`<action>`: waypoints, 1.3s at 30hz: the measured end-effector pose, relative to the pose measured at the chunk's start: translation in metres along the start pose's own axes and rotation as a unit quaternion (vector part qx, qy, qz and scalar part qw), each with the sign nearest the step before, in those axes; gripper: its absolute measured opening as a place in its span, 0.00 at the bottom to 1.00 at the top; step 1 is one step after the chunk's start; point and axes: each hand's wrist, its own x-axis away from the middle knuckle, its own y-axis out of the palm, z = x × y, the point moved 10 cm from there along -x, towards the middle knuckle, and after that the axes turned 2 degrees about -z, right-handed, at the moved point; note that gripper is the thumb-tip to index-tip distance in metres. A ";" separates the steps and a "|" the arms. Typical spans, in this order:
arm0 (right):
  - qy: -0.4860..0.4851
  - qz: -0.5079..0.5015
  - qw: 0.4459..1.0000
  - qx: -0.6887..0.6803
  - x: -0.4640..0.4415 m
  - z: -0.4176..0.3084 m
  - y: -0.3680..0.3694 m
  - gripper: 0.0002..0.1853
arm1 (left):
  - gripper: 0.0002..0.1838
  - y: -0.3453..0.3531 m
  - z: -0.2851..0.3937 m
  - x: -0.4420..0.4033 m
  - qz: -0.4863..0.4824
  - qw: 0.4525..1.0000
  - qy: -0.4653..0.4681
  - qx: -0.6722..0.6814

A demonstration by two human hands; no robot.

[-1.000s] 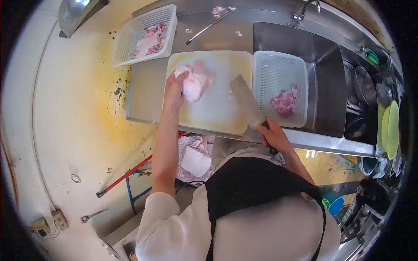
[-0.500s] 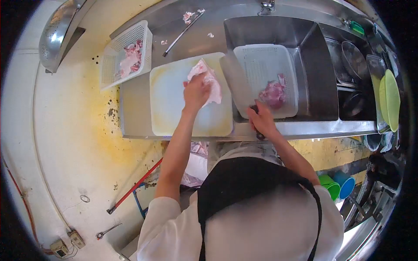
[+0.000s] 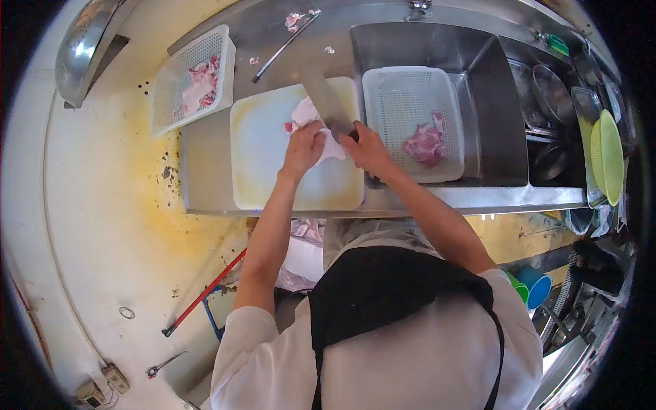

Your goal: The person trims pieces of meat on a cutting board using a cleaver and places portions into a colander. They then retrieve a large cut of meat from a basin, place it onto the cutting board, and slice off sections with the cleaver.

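A pale pink piece of raw meat point(image 3: 332, 149) lies on the white cutting board point(image 3: 256, 174). My left hand point(image 3: 303, 149) presses on it with curled fingers, and part of the meat is hidden beneath. In my right hand point(image 3: 371, 152) is the dark handle of a cleaver point(image 3: 324, 97). Its broad blade slants over the meat, just right of my left fingers; whether the edge has entered the meat I cannot tell. To the right, a darker lump of meat point(image 3: 426, 145) sits in a white perforated basket point(image 3: 410, 75) inside the sink.
Another white basket point(image 3: 158, 102) with meat pieces point(image 3: 201, 87) stands on the counter's left. Behind the board lie a thin metal rod point(image 3: 285, 49) and small meat scraps point(image 3: 294, 20). The steel sink point(image 3: 492, 130) is at right, with a lime-green colander point(image 3: 606, 157) beyond it.
My right hand has brought the cleaver left, from beside the sink basket to over the meat. My left hand has shifted slightly down on the meat.
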 end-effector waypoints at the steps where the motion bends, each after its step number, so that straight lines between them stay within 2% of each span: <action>1: 0.011 -0.009 1.000 0.000 0.008 0.006 0.002 0.19 | 0.08 -0.001 0.001 0.001 0.012 1.000 0.009 0.008; 4: 0.035 -0.057 0.997 0.033 0.049 0.027 0.003 0.19 | 0.07 -0.002 -0.002 0.003 0.033 0.999 0.018 0.019; 6: 0.133 -0.147 0.980 0.000 0.093 0.017 -0.003 0.20 | 0.07 -0.002 -0.010 0.008 0.027 1.000 -0.003 0.008; 9: 0.081 -0.135 0.986 0.058 0.129 0.031 -0.022 0.18 | 0.08 -0.010 -0.024 0.019 0.011 0.995 -0.078 0.056; 12: 0.083 -0.159 0.981 0.073 0.143 0.011 -0.042 0.17 | 0.09 -0.023 -0.021 0.029 0.058 0.995 -0.062 0.058; 14: 0.104 -0.153 0.981 0.058 0.135 0.006 -0.044 0.17 | 0.09 -0.022 -0.019 0.029 0.037 0.995 -0.060 0.064; 17: 0.031 -0.085 0.993 0.076 0.090 -0.014 -0.016 0.20 | 0.09 -0.019 -0.024 0.032 0.012 0.996 -0.070 0.059; 19: 0.025 -0.030 0.994 0.104 0.052 -0.018 0.002 0.18 | 0.09 -0.017 -0.026 0.033 0.009 0.995 -0.069 0.064; 22: 0.040 -0.010 0.996 0.085 0.016 -0.031 0.019 0.22 | 0.09 -0.015 -0.027 0.031 0.016 0.994 -0.055 0.090; 23: 0.026 -0.002 0.995 0.096 0.017 -0.029 0.018 0.20 | 0.09 -0.013 -0.031 0.029 0.020 0.994 -0.054 0.096; 25: -0.002 0.009 0.993 0.119 0.025 -0.020 0.025 0.17 | 0.08 -0.010 -0.038 0.032 0.026 0.991 -0.065 0.113; 27: -0.005 -0.053 0.993 0.105 0.054 0.001 0.031 0.18 | 0.08 -0.008 -0.044 0.033 0.036 0.987 -0.084 0.136; 30: 0.022 -0.097 0.990 0.096 0.120 0.020 0.015 0.19 | 0.06 -0.012 -0.069 0.046 0.087 0.958 -0.120 0.244; 33: 0.132 -0.171 0.963 0.161 0.154 0.015 -0.018 0.19 | 0.06 -0.019 -0.093 0.058 0.035 0.876 -0.267 0.400; 34: 0.176 -0.211 0.947 0.165 0.159 0.001 -0.031 0.19 | 0.08 -0.015 -0.110 0.066 -0.016 0.877 -0.329 0.349; 35: 0.219 -0.249 0.928 0.169 0.163 -0.003 -0.036 0.19 | 0.09 -0.030 -0.110 0.060 0.019 0.931 -0.293 0.218; 36: 0.182 -0.209 0.948 0.155 0.153 -0.011 -0.038 0.19 | 0.11 -0.043 -0.103 0.053 0.059 0.963 -0.250 0.083; 37: 0.146 -0.170 0.965 0.139 0.146 -0.016 -0.034 0.19 | 0.13 -0.054 -0.084 0.048 0.097 0.972 -0.205 -0.055; 39: 0.073 -0.109 0.983 0.126 0.125 -0.018 -0.020 0.18 | 0.19 -0.035 -0.053 0.040 0.046 0.964 -0.236 -0.113</action>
